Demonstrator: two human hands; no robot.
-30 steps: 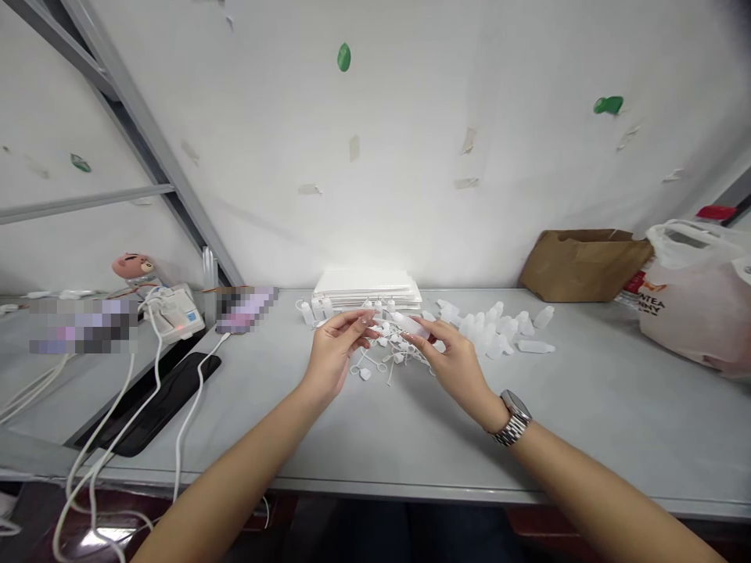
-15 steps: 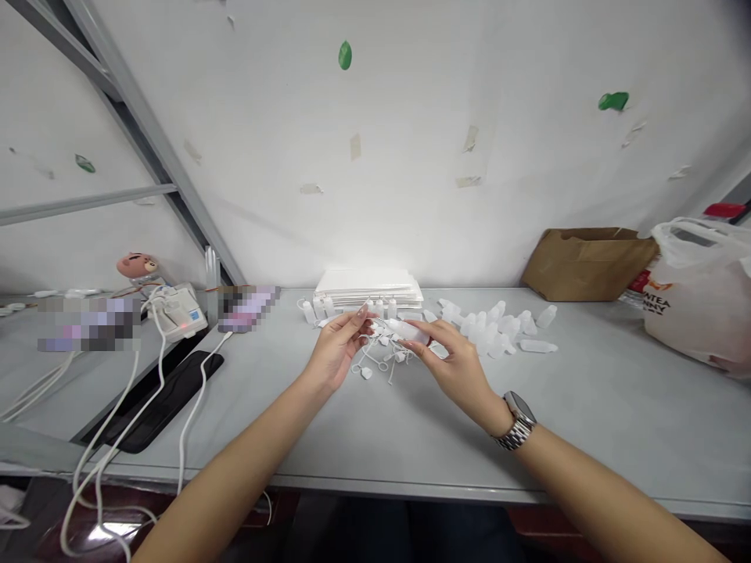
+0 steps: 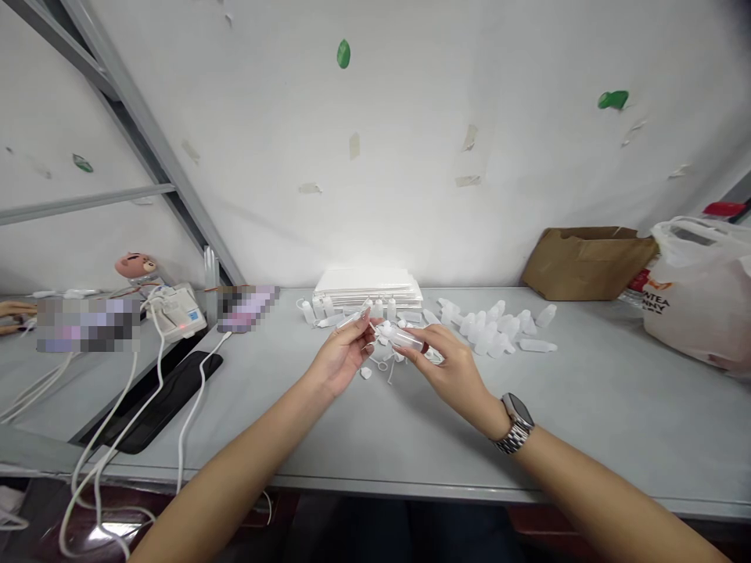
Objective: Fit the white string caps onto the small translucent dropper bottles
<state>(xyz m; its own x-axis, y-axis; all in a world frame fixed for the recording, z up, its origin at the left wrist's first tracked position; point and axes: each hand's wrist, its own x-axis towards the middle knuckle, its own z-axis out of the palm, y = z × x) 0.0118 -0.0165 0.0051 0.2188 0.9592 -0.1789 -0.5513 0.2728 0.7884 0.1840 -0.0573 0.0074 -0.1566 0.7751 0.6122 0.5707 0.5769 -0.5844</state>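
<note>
My right hand [image 3: 449,363] grips a small translucent squeeze bottle [image 3: 406,338], tilted with its white neck end toward my left hand [image 3: 340,356]. The left thumb and fingers pinch a thin white cap strap [image 3: 374,329] by the bottle's neck; its end is partly hidden by the fingers. Below the bottle, loose white caps [image 3: 366,373] with thin straps lie on the grey table [image 3: 381,438]. Several capped bottles [image 3: 308,311] stand behind my hands. Many uncapped bottles [image 3: 486,332] are heaped to the right.
A white stack of sheets [image 3: 367,283] sits against the wall. At right are a brown paper bag [image 3: 587,262] and a plastic bag [image 3: 698,301]. Left are a power strip [image 3: 181,311], white cables [image 3: 203,391] and a black tray [image 3: 158,399]. Another person's hand [image 3: 15,313] shows at the left edge.
The bottle in my right hand has tipped and moved slightly down. My left fingers stay pinched near its neck. Another person's hand has come in at the far left.
</note>
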